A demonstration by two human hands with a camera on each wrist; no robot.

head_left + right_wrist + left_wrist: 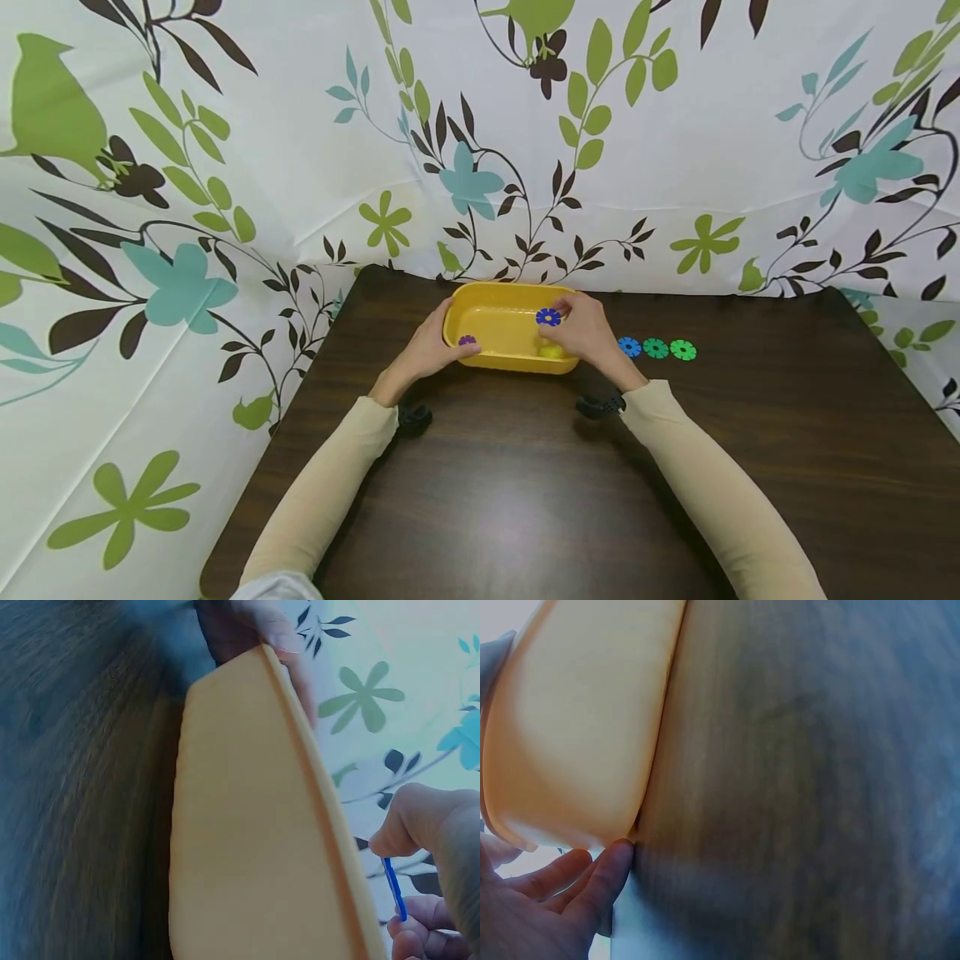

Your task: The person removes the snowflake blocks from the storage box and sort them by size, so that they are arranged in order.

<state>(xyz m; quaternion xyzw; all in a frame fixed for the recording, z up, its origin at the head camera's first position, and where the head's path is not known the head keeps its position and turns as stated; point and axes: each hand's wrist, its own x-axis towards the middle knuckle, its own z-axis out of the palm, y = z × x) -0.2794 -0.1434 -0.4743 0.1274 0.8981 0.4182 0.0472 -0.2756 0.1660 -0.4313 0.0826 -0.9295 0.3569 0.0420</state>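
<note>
Tabletop, blue disc between right fingers

- R hand: pinches blue pc, seen approx. edge-on.
- Tray: yel.-orange; outer side & rim showing.
- L hand: at tray's far end, touching rim.
- Table: dk. wood, L side.
- Cloth: wht., leaf/flower print, bkgd.

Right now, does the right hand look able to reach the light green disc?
Probably yes: the light green disc lies uncovered on the table, but the right hand pinches a dark blue disc.
</note>
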